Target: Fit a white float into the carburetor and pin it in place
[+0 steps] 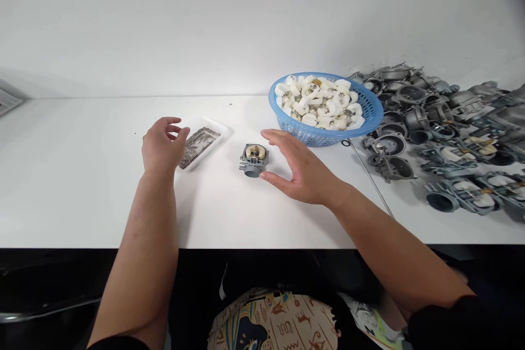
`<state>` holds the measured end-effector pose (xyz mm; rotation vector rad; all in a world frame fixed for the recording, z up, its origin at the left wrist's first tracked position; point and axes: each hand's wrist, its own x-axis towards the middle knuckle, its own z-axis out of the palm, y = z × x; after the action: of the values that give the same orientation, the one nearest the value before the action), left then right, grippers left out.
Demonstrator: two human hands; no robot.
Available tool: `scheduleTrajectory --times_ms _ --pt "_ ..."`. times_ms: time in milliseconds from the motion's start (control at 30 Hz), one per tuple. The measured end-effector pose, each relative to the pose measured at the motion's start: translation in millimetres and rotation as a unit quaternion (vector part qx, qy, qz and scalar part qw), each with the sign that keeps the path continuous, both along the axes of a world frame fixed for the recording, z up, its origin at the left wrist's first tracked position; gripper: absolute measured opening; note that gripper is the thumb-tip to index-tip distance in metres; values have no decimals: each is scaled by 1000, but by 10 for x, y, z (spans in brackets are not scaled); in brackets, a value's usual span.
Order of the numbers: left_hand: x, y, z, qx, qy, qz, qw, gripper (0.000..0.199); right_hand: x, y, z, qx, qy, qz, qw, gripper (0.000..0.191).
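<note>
On the white table a metal carburetor body (253,167) stands with a cream float (255,151) on its top. My right hand (301,169) is just right of it, thumb and fingers spread apart, holding nothing I can see. To the left, a shallow white tray (223,130) contains many thin metal pins (200,144). My left hand (162,145) hovers beside the tray's left edge, fingers loosely curled and the thumb a little apart from them. No object shows in that hand; part of the tray is hidden behind it.
Behind my right hand is a blue plastic basket (328,134) heaped with white floats (318,101). A pile of grey carburetor bodies (435,115) covers the table's right side, some with white floats fitted. A small black ring (345,143) lies by the basket. A wall borders the back.
</note>
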<state>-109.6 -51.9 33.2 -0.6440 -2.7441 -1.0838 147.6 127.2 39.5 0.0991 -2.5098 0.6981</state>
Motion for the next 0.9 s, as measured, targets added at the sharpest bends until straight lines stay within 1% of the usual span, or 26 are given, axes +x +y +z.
scheduleTrajectory --times_ms 33,100,167,233,267,300,367,500,633,667,800,900 --pt "-10 -8 2 -11 -5 5 1000 36 -1 -4 -1 1 -2 0 1000 66" --pt "-34 -25 3 -55 -11 6 998 39 0 -10 -2 3 -6 -1 1000 65" --pt "-54 -35 -1 -123 -26 -8 992 51 2 -18 -1 4 -9 0 1000 64" --pt "-62 -29 -13 -199 -46 -16 979 63 7 -27 2 4 -12 1 1000 63" --pt "-62 -21 -20 -232 -50 -15 971 64 10 -31 4 5 -13 1 1000 63" --pt "-60 -10 -29 -261 -49 -12 964 60 12 -36 7 6 -13 2 1000 62" --pt "-57 13 -49 -296 -44 -9 954 45 16 -44 12 6 -14 4 1000 62" --pt "-81 34 -97 -292 -54 -22 954 20 20 -52 13 6 -17 9 1000 63" --pt "-137 13 -143 -282 -53 -37 957 9 22 -54 2 7 -22 11 1000 63" --pt "-151 7 -154 -285 -53 -41 956 9 23 -55 -1 6 -23 11 1000 63" --pt "-179 -3 -176 -297 -50 -55 952 19 20 -56 -11 1 -27 14 1000 63" --pt "-156 -1 -150 -269 -53 -45 961 14 17 -58 -2 1 -19 20 1000 61"
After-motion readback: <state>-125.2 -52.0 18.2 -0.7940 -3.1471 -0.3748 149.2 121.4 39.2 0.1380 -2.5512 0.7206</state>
